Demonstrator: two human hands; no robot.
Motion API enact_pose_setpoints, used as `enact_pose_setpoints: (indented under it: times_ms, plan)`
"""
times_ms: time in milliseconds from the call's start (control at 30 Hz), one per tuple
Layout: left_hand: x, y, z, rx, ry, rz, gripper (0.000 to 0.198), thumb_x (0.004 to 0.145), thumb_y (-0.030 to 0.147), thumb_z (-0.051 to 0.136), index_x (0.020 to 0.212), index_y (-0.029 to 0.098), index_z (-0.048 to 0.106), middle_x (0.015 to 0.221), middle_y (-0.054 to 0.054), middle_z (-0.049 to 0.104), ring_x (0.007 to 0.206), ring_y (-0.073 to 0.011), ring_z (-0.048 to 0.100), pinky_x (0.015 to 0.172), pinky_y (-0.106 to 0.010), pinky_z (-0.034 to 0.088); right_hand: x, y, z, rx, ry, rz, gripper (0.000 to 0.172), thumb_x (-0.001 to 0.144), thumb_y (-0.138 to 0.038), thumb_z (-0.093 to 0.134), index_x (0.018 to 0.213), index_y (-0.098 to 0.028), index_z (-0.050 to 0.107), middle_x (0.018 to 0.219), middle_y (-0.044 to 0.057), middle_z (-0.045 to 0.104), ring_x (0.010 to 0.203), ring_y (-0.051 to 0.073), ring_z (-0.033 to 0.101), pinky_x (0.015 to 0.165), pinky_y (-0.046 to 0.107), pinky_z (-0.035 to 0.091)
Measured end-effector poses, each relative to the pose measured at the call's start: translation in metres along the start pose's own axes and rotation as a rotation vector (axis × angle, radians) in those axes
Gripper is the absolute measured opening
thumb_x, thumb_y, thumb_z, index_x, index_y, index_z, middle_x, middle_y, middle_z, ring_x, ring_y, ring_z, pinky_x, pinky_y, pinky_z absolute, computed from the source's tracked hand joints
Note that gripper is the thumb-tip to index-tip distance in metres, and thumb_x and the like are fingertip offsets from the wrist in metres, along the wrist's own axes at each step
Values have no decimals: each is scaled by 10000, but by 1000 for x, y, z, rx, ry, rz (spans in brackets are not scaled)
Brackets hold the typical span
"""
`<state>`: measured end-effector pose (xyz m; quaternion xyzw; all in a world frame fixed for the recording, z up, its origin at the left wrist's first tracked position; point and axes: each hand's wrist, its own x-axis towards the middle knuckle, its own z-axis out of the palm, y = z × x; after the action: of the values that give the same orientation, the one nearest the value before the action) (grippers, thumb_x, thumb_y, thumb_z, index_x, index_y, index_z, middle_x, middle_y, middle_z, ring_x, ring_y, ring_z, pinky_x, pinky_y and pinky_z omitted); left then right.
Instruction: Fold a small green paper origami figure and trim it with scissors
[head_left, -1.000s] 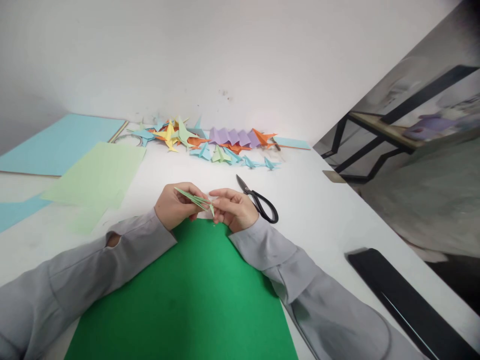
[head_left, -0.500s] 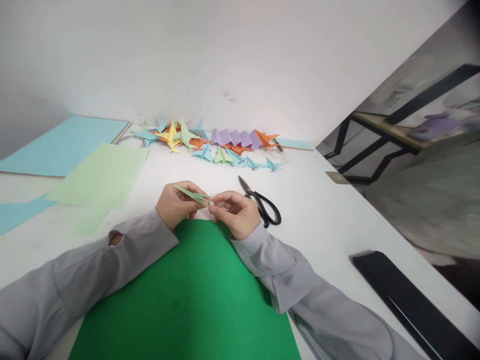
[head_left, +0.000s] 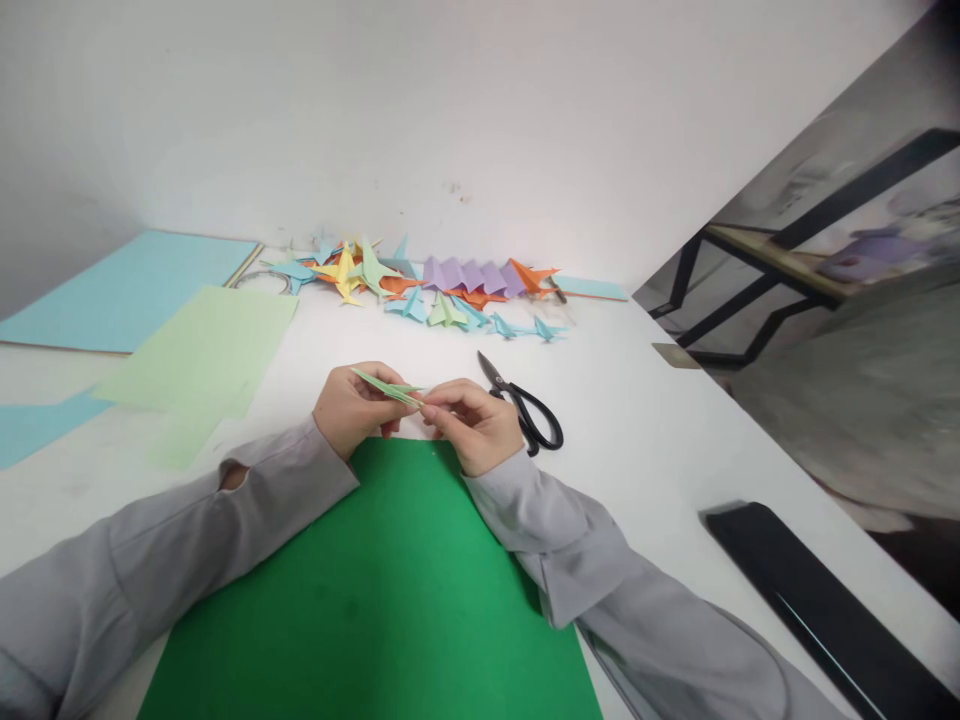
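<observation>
A small folded piece of light green paper (head_left: 390, 387) is held between my two hands, above the far edge of a dark green sheet (head_left: 375, 590). My left hand (head_left: 358, 405) is closed around its left part, with a thin pointed end sticking up past the fingers. At the right end, my right hand (head_left: 476, 425) pinches the paper between thumb and fingertips. Just beyond my right hand lie black-handled scissors (head_left: 525, 400), the blades toward the back. The fingertips hide part of the folds.
Several folded paper figures (head_left: 371, 268) and a pleated purple strip (head_left: 472, 277) lie along the wall. Light green paper (head_left: 206, 345) and blue sheets (head_left: 135, 290) are at the left. A long black object (head_left: 817, 610) lies on the right side of the white table (head_left: 645, 440).
The light green paper has tilted slightly and its folds look closer together. My right fingers have shifted a little at its right end. Everything else stays in place.
</observation>
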<state>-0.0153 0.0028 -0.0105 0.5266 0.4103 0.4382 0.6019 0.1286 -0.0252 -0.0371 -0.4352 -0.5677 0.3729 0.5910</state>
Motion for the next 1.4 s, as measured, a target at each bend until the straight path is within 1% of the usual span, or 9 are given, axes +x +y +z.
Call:
enact_pose_setpoints:
  times_ms: [100,233,400,567,733,933,1167,1267,1400]
  plan:
    - [0,1,0,19,4,-20,224,497,184,758,595,127,564,417,30,558,351,-80,486,328,-180,364,0,3,-2,-107,-11,-98,48,697,-239,648,699,-191,651,816,46,586,646,124,555,423,209,429]
    - [1,0,0,-16,-24,5,232,491,173,755,614,116,567,487,2,607,424,-109,550,358,-194,407,-1,1,-2,-175,-24,-147,36,732,-213,612,708,-192,627,823,43,579,669,125,551,447,213,428]
    - [-1,-1,0,-111,-47,12,262,461,136,761,646,99,580,624,-31,659,515,-128,596,416,-219,476,-1,-1,-3,-218,-23,-150,54,754,-224,584,711,-191,593,801,43,573,640,131,534,443,229,419]
    - [-1,-1,2,-191,-30,25,276,481,143,760,682,101,576,608,-39,663,583,-167,629,447,-241,503,1,-1,-5,-237,-15,-112,72,759,-250,573,710,-199,584,783,35,561,631,130,522,444,232,412]
    - [0,-3,0,-155,-36,34,257,475,148,775,653,105,595,583,-27,660,518,-143,613,445,-237,504,0,-4,-3,-219,-26,-114,79,743,-256,594,699,-191,590,768,36,568,640,133,532,432,222,387]
    - [-1,-1,0,-106,-91,14,227,503,178,768,644,102,608,547,-28,651,486,-128,598,436,-223,496,0,-10,-4,-277,-86,-106,94,760,-201,552,669,-179,548,700,17,522,604,124,483,455,227,368]
    - [-1,-1,0,-106,-55,-7,265,476,187,782,649,106,598,518,-21,640,446,-121,581,405,-212,475,1,-7,-5,-279,-60,-95,151,749,-272,575,632,-185,539,653,5,503,553,113,471,463,235,383]
    - [-1,0,1,-106,-44,-29,281,460,188,787,644,108,590,503,-18,633,429,-121,575,391,-210,464,1,-7,-5,-222,-48,-39,186,746,-305,584,617,-180,536,618,-8,503,504,98,479,451,231,381]
    - [0,0,2,-156,-6,-48,333,419,192,801,647,108,573,491,-10,622,412,-129,570,370,-216,448,1,-8,-7,-99,18,115,281,781,-422,526,653,-175,560,504,-25,516,406,81,451,407,215,362]
